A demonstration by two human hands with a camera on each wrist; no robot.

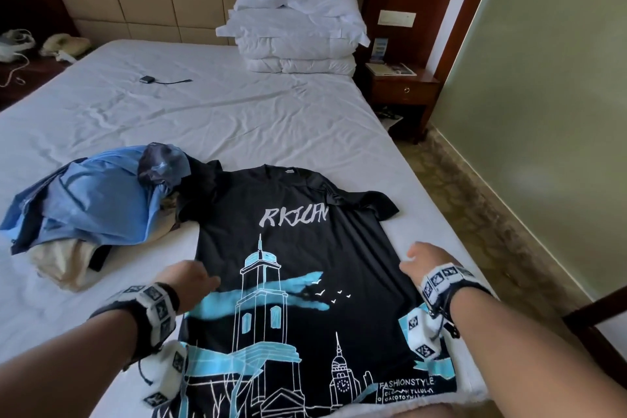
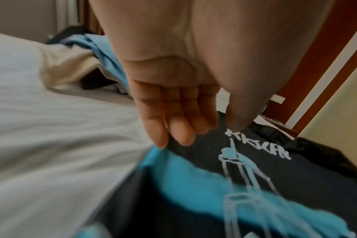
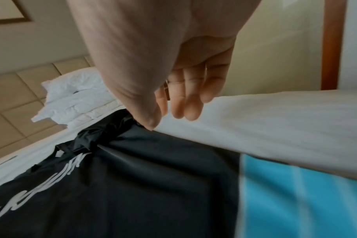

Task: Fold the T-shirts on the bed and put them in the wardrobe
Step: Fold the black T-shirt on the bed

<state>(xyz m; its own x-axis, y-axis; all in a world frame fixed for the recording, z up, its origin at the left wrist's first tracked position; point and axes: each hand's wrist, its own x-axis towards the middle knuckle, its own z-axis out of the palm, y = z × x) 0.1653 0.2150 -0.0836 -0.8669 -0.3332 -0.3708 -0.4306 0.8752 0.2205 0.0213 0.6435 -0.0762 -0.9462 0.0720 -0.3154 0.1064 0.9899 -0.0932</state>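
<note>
With the black T-shirt [image 1: 298,268] lying print-up on the bed [image 1: 237,112], both the left hand [image 1: 190,278] and right hand [image 1: 424,260] hover slack-fingered, grasping nothing, at its side edges, so each grip should pinch its edge evenly before folding inward.

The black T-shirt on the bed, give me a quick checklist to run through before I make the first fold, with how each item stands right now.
1. Black T-shirt lies print up, body flat on the bed: ok.
2. Its sleeve nearest the nightstand is spread out: not ok, it is bunched.
3. Its other sleeve is free: not ok, it runs under the pile of clothes.
4. Left hand at the shirt's left edge, fingers straight: ok.
5. Right hand at the right edge, fingers relaxed, holding nothing: ok.
6. Hem lies straight: cannot tell, it is cut off by the frame.
</note>
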